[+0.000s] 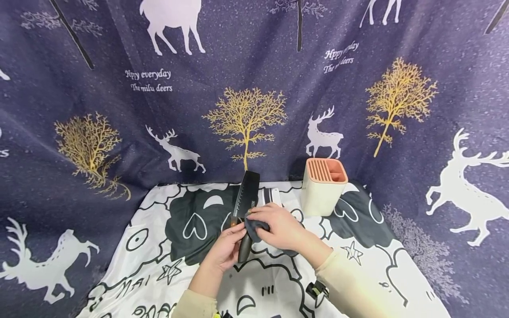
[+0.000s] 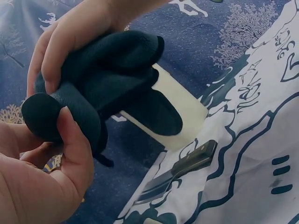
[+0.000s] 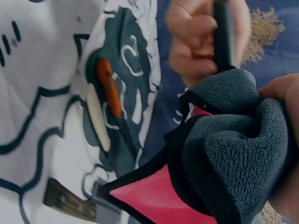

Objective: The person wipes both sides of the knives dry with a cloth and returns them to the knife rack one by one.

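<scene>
Grips in the left hand [image 1: 227,247] the black handle of a broad black-bladed kitchen knife [image 1: 250,187], pinched between thumb and curled fingers. Carries this knife raised over a desk [image 1: 143,265] spread with black-and-white cartoon-print fabric, blade directed away toward a navy fabric backdrop [image 1: 254,66] printed with white deer and gold trees. Clutches in the right hand [image 1: 280,225] a dark grey looped-pile towel [image 3: 243,163], pink on the reverse and edged in black, bunched under bent fingers. Holds the towel against the knife, lapped over about where handle meets blade; pressure not determinable. Extends the left forearm up from the lower edge, inclined to the right. Extends the right forearm from the lower right, inclined to the left, bringing both hands close together near centre. Wears beige sleeves [image 1: 350,282] on both arms. Noted on the desk: upright cream knife block [image 1: 320,198] with slotted salmon-coloured top, beyond and right of the hands; wooden-handled steel knife [image 2: 194,158], lying flat; orange-handled knife [image 3: 109,86], just beside a slim cream-coloured handle-shaped item [image 3: 98,116].
</scene>
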Motion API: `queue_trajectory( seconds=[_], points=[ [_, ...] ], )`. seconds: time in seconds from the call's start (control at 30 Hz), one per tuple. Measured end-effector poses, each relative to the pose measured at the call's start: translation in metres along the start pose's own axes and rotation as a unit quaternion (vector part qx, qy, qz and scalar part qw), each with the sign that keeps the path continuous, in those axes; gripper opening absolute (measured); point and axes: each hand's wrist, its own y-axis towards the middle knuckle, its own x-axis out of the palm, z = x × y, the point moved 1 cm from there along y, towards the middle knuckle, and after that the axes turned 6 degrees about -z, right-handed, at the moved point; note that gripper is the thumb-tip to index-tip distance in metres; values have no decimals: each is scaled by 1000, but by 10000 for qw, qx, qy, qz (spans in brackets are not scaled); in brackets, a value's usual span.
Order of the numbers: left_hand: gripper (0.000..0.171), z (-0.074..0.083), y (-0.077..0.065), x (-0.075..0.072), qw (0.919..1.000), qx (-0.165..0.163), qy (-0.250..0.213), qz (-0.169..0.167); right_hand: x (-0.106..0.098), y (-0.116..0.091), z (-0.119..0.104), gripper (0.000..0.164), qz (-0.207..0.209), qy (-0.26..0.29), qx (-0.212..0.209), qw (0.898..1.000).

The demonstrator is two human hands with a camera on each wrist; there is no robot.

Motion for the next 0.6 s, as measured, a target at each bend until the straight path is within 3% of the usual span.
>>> queue_trajectory(
  seconds=[0.3, 0.6],
  points=[
    [49, -5, -4, 3, 9993, 34, -360, -122, 19, -10, -15, 33, 28, -20, 49, 10000],
    [57, -9, -2, 4, 9987, -19, -508, 39, 21, -23, -24, 33, 33, -148, -354, 9993]
  ],
)
